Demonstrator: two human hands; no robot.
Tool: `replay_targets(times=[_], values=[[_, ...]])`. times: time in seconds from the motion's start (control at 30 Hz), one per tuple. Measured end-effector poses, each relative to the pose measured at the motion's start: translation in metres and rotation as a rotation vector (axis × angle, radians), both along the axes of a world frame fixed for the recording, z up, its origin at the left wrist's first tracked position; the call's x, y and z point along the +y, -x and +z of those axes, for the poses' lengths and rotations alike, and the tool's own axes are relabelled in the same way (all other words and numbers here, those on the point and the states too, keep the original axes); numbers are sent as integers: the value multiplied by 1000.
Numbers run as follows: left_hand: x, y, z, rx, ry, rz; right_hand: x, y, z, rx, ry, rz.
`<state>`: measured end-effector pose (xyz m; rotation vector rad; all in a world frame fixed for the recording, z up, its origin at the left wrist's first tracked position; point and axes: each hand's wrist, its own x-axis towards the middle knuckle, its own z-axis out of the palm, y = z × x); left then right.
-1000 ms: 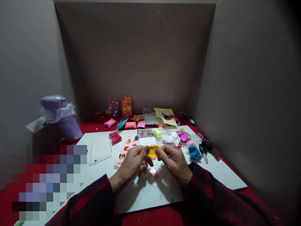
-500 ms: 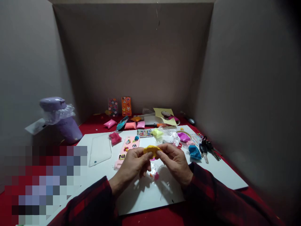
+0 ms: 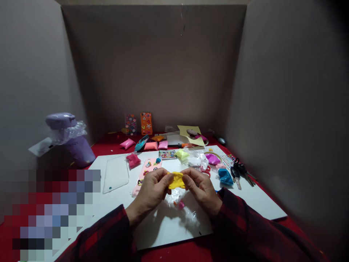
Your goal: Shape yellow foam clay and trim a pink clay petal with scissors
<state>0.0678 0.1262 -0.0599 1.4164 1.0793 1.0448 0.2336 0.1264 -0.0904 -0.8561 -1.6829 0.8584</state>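
Far L: purple bottle [image 3: 80,151] on red cloth [image 3: 109,147], cap on, crinkled clear wrap [image 3: 64,134] round its upper part; contents hidden. Next, on white board [image 3: 259,200]: clear phone case [image 3: 116,174], lying flat, nothing seen in it. Behind, on cloth: pink pkt [image 3: 127,143], plump. Dotted phone case [image 3: 131,124] stood near back wall, w/ orange phone case [image 3: 146,123] just to its R. Crimson pkt [image 3: 133,160] lay on board, full-looking. Pink phone case [image 3: 142,173] beside it, small figures on its face, partly hidden by L hand.

L hand [image 3: 152,187]: thumb & fingers closed, pinching L edge of yellow clay [image 3: 177,180]. Clay was a flattish, uneven-edged piece, held above board betw. both hands. Below it, clear plastic [image 3: 191,214] on board, w/ pink bit [image 3: 181,205] & smaller orange bit [image 3: 175,203]; couldn't tell if in or on it. Behind clay: pale yellow pkt [image 3: 182,155], filled. R hand [image 3: 203,187]: thumb & fingers closed on clay's R edge.

Red scissor handles [image 3: 207,170] showed behind R hand. Farther R: magenta pkt [image 3: 213,158], bulging, by a round rim [image 3: 221,156]; then blue pkt [image 3: 225,176], crumpled, fill unclear; then keys [image 3: 241,171], near board's R edge.
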Motion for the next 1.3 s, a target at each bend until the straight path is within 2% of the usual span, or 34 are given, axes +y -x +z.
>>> replay_targets(times=[0.2, 0.37, 0.57, 0.83, 1.13, 1.3], values=[[-3, -1, -2, 10, -15, -13, 3, 2, 0, 105, 97, 9], [-1, 1, -2, 10, -28, -45, 3, 2, 0, 109, 78, -33], [0, 2, -2, -50, 73, -151, 3, -1, -1, 23, 27, -17], [0, 2, -3, -55, 19, -98, -1, 1, -1, -9, 27, -15], [-1, 3, -1, -51, 37, -64, 2, -2, -3, -4, 71, -40], [-4, 0, 0, -29, -3, -6, 1, 1, 0, 65, 159, 65]])
